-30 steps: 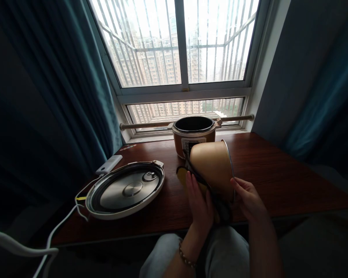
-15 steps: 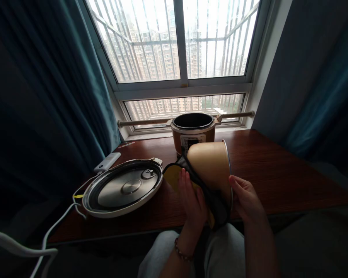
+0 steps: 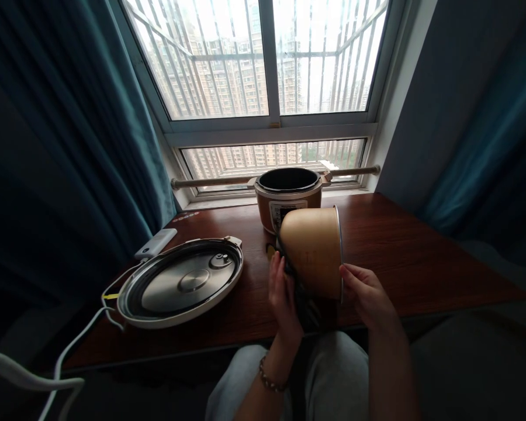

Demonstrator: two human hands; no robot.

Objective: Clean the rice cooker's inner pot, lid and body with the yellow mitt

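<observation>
Tipped on its side over the table's front edge is a gold inner pot (image 3: 311, 251) with a silver rim; its open mouth faces right. My right hand (image 3: 368, 292) pinches that rim at the lower right. A grey and yellow cloth (image 3: 270, 251) with dark edging lies against the pot's base, mostly hidden. My left hand (image 3: 284, 298), wearing a braided bracelet, keeps the cloth pressed to the base with its fingers straight and close together. Behind the pot stands a brown electric cooker (image 3: 265, 207), lidless, its dark inside showing.
On the left, a round cooker lid (image 3: 170, 286) rests with its metal inner side up. A white device (image 3: 158, 242) and white cables (image 3: 70, 351) are beside it. The wooden table (image 3: 398, 251) reaches to a barred window (image 3: 254, 58), with blue curtains at both sides.
My left hand has turned more upright and pushed the cloth closer to the pot's base, so less yellow shows. The pot has turned slightly; faint marks now show on its side.
</observation>
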